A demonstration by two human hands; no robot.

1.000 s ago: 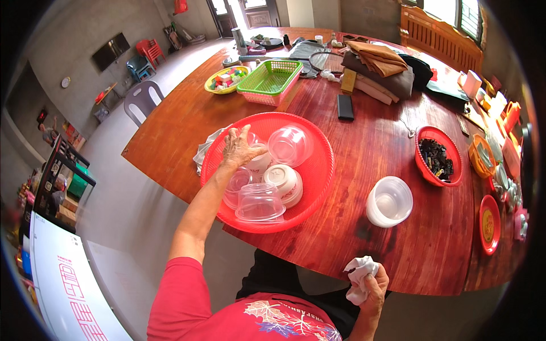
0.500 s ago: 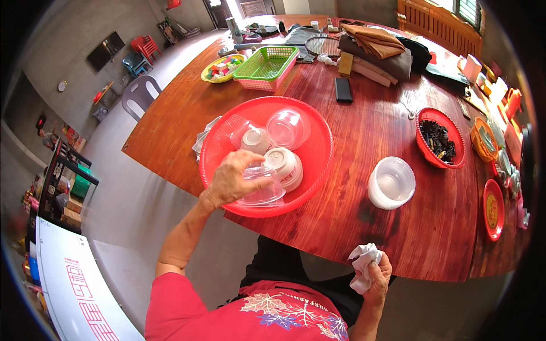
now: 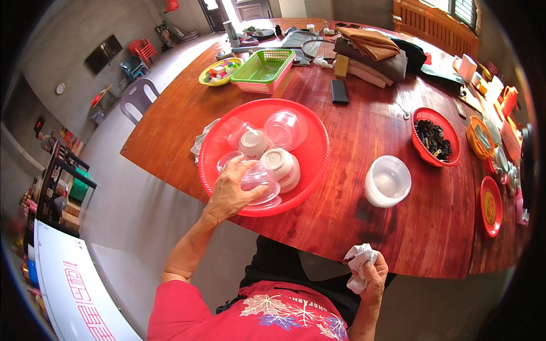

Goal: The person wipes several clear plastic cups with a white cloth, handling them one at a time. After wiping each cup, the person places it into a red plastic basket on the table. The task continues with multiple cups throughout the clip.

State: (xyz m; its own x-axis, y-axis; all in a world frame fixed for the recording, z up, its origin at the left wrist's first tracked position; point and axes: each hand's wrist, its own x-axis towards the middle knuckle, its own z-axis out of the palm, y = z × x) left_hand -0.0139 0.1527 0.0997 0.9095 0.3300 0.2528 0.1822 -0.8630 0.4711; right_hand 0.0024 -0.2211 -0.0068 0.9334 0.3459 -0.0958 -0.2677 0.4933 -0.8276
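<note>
My left hand reaches into a large red plastic basket at the table's near edge. Its thumb and fingers are curled round a clear plastic container. Right beside that container stand upturned white bowls, stacked, and another white bowl lies behind. A round clear tub leans at the basket's far side. My right hand, just off the table's front edge, is closed on a crumpled white cloth.
Translucent round tubs sit nested to the right of the basket. Farther right is a red basket of dark bits. Green and pink baskets, folded fabric and a black phone lie toward the back of the wooden table.
My left hand has shifted slightly, and the clear container under it is now tilted differently, with a round rim showing beside the fingers. The right hand still holds the cloth.
</note>
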